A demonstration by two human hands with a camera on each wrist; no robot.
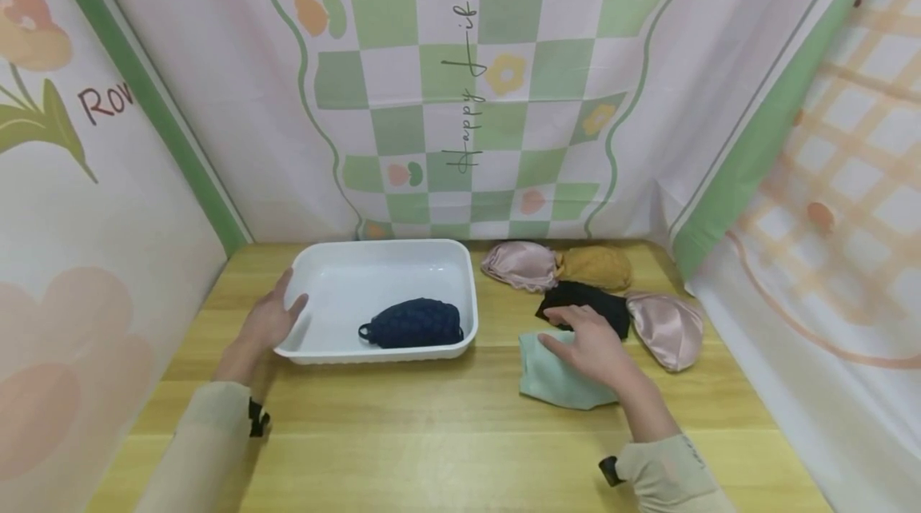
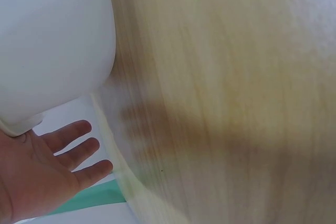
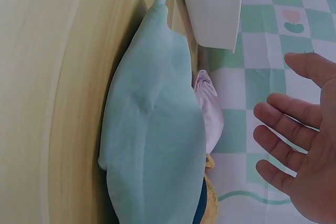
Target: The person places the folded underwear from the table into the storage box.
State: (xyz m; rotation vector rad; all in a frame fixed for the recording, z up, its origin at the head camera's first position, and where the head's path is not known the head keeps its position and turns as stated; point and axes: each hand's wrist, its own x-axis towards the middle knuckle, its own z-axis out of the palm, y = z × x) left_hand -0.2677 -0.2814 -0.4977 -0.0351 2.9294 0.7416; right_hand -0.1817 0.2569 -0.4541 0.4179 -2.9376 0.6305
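Mint-green fabric, made up into a soft, puffy pouch-like piece [image 1: 550, 381], lay on the pale wood-grain worktop [image 1: 403, 441] at the near right, beneath the right hand [image 1: 593, 347]. Such limp cloth probably called for a pinch of a full fold near its middle, with fingertips brought down low; a shallow grab could have slipped or dragged the black fabric piece [image 1: 593, 301] lying just beyond. A straight lift clear of the black piece and of the shiny pink satin piece [image 1: 669, 329] to the right seemed safest.

The right hand reached in from the near right, palm down, its fingers apart from the cloth in the right wrist view. Its grip was wide and held nothing.

The left hand [image 1: 266, 323] was at the left end of the white rectangular plastic tray [image 1: 345, 281], thumb over the rim, with the fingers visible in the left wrist view nearly straight and spread outside. That grip was also wide, touching rather than clenching; light steadying pressure there would likely suffice. A dark navy fabric pouch with a small loop [image 1: 413, 325] lay in the tray's near right part.
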